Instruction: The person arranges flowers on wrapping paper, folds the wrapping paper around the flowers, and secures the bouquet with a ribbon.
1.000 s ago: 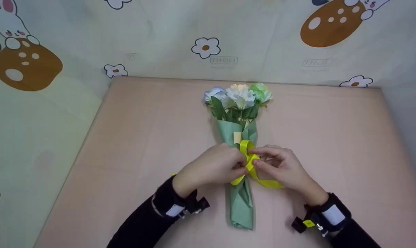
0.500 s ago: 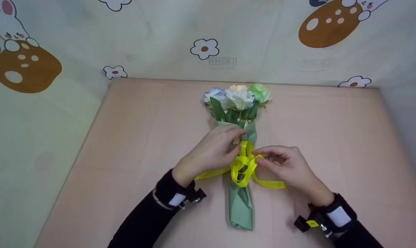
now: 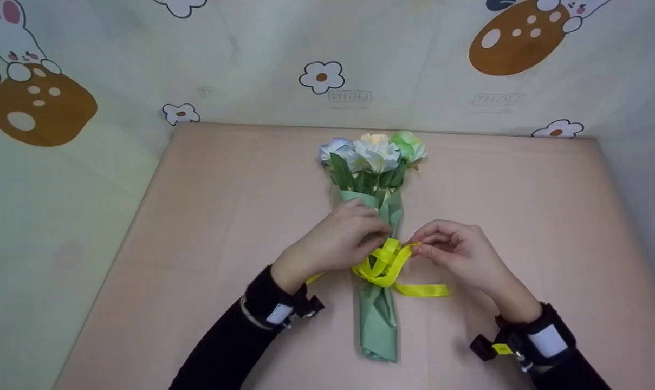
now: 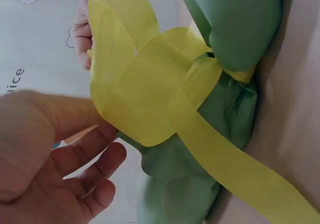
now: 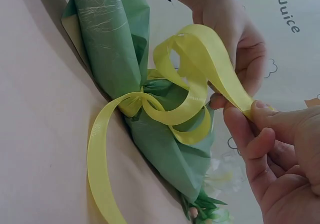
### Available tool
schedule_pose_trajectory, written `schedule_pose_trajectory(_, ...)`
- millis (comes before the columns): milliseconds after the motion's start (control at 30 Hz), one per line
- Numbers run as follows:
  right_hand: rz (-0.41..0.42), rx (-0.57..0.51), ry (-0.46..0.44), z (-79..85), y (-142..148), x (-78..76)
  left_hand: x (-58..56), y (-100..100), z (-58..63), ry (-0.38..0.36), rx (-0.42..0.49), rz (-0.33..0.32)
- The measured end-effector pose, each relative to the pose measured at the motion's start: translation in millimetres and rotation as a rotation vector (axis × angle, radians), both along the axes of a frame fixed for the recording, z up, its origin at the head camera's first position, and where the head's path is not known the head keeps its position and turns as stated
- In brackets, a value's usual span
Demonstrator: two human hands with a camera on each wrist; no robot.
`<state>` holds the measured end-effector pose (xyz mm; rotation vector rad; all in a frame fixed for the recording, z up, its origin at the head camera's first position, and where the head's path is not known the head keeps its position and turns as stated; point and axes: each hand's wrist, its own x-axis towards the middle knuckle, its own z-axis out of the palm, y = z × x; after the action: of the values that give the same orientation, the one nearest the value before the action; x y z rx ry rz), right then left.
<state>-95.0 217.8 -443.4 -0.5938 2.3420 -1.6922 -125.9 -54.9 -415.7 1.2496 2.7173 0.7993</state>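
A bouquet of pale blue, white, cream and green flowers lies wrapped in green paper. Yellow ribbon is cinched around its middle, with loops standing up from the knot. In the left wrist view, the thumb and forefinger of my left hand pinch the edge of one ribbon loop. My right hand pinches another stretch of ribbon between thumb and forefinger, drawn out to the right. One loose tail curves down beside the wrap in the right wrist view.
The bouquet rests on a light pinkish-brown table. Behind and to the left hangs a pale sheet printed with flowers, rabbits and brown fruit. Black wrist straps with small cameras sit on both forearms.
My left hand went up off the knot, then back to the ribbon loop. My right hand has drawn its ribbon slightly to the right, and the upright loop has shrunk and tipped lower.
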Motion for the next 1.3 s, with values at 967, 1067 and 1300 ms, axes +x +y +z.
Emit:
schedule_pose_trajectory(967,0.015,0.226,-0.005,0.4,2.5,-3.5,9.5,13.4,-12.7,0.171,-0.226,0.0)
schedule_pose_trajectory(1067,0.004,0.219,0.034,2.5,6.5,-3.4,8.1,9.7,-8.5,0.176,-0.174,0.0)
schedule_pose_trajectory(1300,-0.021,0.227,0.07,10.9,20.1,-1.1,6.4,-9.4,8.2,-0.043,-0.067,-0.013)
